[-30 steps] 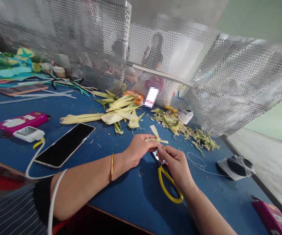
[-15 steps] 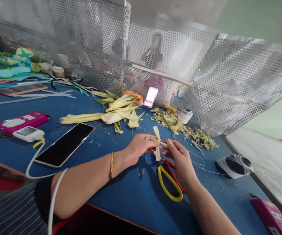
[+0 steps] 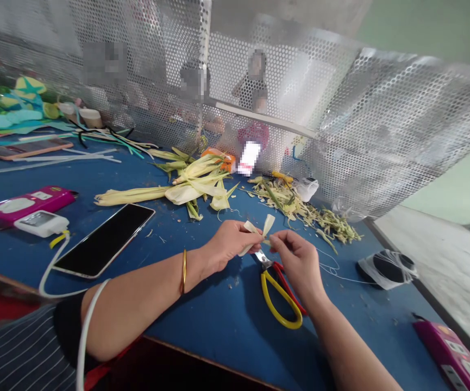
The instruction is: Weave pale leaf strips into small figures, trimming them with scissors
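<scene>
While I stood watching, pale husk strip [image 3: 269, 224] was up between both hands over blue table [image 3: 206, 315], ends sticking out. Left hand [image 3: 232, 243] had it pinched, thumb against fingers, barely any gap. Right hand [image 3: 298, 263] pinched it too, fingertips together. Scissors [image 3: 283, 291] lay just below, handles toward person. Farther out: husk bundle [image 3: 188, 190], shredded scraps [image 3: 300, 203], black-screened phone [image 3: 104, 241] left, thread-wound black spool [image 3: 385, 269] right.
</scene>
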Tool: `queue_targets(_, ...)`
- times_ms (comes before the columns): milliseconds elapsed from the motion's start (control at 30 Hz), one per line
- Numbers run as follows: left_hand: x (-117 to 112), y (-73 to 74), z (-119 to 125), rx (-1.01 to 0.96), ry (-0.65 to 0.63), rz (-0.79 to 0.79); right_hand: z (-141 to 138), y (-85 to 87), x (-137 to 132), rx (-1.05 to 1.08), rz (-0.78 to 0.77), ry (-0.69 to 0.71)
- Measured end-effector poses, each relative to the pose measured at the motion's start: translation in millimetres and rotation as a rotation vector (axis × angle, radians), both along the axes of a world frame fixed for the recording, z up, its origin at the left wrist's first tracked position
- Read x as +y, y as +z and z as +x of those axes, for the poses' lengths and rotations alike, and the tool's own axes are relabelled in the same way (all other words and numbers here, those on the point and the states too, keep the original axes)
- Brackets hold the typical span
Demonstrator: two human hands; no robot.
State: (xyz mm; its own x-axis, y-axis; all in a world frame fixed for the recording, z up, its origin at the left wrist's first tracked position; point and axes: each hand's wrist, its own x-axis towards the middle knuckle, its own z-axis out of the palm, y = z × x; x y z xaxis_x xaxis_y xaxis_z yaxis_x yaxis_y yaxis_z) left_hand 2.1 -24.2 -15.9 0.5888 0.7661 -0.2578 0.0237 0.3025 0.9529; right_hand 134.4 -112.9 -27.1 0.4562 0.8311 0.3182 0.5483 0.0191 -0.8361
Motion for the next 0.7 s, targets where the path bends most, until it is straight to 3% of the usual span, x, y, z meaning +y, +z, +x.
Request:
queue_targets(67,1,-3.9,-2,0.012,-0.099,0.064,3,2.6,-1,-0.231,0.115,-0.073)
queue_targets(133,0,-8.7,-3,0.003,-0.201,0.156,3,3.3,0,-0.329,0.154,-0.039)
queue_targets(267,-5,-13.5,-2,0.050,-0.278,0.238,-1,-1.9,4,-0.125,0.056,0.112)
queue_targets(400,-6,-13.9,-2,0.059,-0.303,0.262,-6,-8.7,7,0.039,0.037,0.027)
queue_targets(567,-3,-12.3,-5,0.062,-0.369,0.240,-6,-9.8,8,-0.008,0.092,-0.023)
queue_targets(700,-2,-5.9,-5,0.042,-0.268,0.102,7,-4.2,7,-0.079,0.182,-0.145)
